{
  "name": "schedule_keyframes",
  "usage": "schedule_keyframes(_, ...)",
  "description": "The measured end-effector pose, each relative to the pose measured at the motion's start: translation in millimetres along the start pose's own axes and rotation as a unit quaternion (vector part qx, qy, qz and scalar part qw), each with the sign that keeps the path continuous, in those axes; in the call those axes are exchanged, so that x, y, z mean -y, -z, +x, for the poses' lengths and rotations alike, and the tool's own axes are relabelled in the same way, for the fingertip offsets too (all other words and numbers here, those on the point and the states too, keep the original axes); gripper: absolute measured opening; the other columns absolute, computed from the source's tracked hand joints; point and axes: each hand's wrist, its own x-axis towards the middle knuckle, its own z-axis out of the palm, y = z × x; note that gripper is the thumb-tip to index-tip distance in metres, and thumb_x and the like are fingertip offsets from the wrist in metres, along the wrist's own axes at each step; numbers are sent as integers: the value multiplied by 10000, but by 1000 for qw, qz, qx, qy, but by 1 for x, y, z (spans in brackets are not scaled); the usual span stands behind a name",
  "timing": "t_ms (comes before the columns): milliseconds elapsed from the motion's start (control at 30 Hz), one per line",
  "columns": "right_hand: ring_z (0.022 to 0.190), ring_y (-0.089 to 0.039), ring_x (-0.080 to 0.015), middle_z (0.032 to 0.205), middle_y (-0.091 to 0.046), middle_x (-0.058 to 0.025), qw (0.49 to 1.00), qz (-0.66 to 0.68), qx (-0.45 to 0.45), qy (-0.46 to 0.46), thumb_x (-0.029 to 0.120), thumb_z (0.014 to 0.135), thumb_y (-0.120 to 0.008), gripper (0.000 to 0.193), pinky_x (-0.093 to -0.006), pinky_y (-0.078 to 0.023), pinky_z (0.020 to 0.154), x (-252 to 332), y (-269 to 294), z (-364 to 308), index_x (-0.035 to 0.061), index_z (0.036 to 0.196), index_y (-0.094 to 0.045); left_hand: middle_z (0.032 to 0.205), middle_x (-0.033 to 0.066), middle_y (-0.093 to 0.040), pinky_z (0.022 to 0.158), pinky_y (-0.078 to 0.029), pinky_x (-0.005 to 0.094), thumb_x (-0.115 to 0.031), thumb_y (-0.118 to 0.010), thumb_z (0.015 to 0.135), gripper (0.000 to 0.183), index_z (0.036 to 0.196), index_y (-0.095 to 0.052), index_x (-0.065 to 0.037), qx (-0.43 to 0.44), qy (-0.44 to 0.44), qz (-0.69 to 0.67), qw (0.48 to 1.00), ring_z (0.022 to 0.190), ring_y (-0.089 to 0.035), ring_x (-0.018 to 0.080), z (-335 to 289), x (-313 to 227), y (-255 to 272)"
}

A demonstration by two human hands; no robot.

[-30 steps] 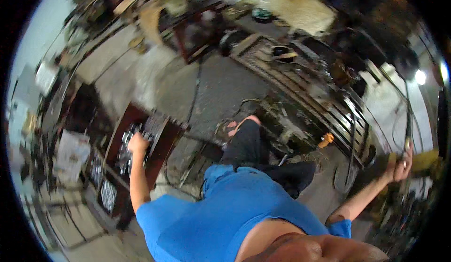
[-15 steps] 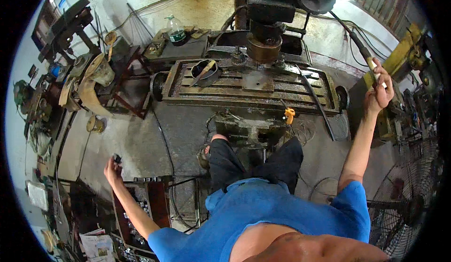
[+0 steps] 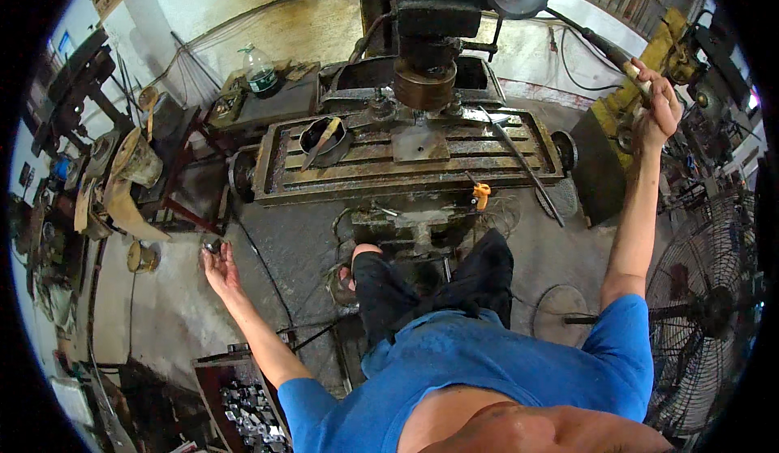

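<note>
My left hand (image 3: 222,273) is held out over the floor at left, its fingers pinching a small dark metal block (image 3: 213,246). At the far right, my raised right hand (image 3: 659,110) is closed round the pale end of a long machine lever (image 3: 604,45). This lever joins a round hub beside the machine's head. Below the head, a brown cylindrical spindle (image 3: 423,85) stands above a square metal plate (image 3: 420,143) on the slotted machine table (image 3: 365,179). A bowl (image 3: 331,148) with a brush (image 3: 322,143) across it sits on the table's left part.
A long bar (image 3: 527,170) slants over the table's front edge. An orange-yellow air gun (image 3: 481,196) hangs at the front. Small metal blocks fill a box (image 3: 213,388) at lower left. A bottle (image 3: 260,71) stands at back left; a fan (image 3: 706,315) is at right.
My left hand has moved forward, toward the machine, with the metal block, and its palm shows more. My right hand stays on the lever. The whole view has shifted slightly.
</note>
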Motion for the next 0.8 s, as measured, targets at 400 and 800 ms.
schedule_keyframes(400,1061,-520,-239,1109,-557,-158,995,-65,-52,-45,192,878,-436,376,-316,-381,916,30,3,87,-64,1148,-492,874,153,-577,682,-516,461,-85,-567,815,245,1016,-517,45,-19,46,250,967,667,-573,278,-13,-7,10)
schedule_keyframes(800,755,-508,-128,832,-588,-40,707,39,91,-700,144,701,-582,237,-269,-392,650,-142,-94,-382,-2,885,-612,822,188,-588,817,-485,462,-157,-530,868,270,981,-495,86,-40,-33,107,993,776,-591,311,-38,-62,25)
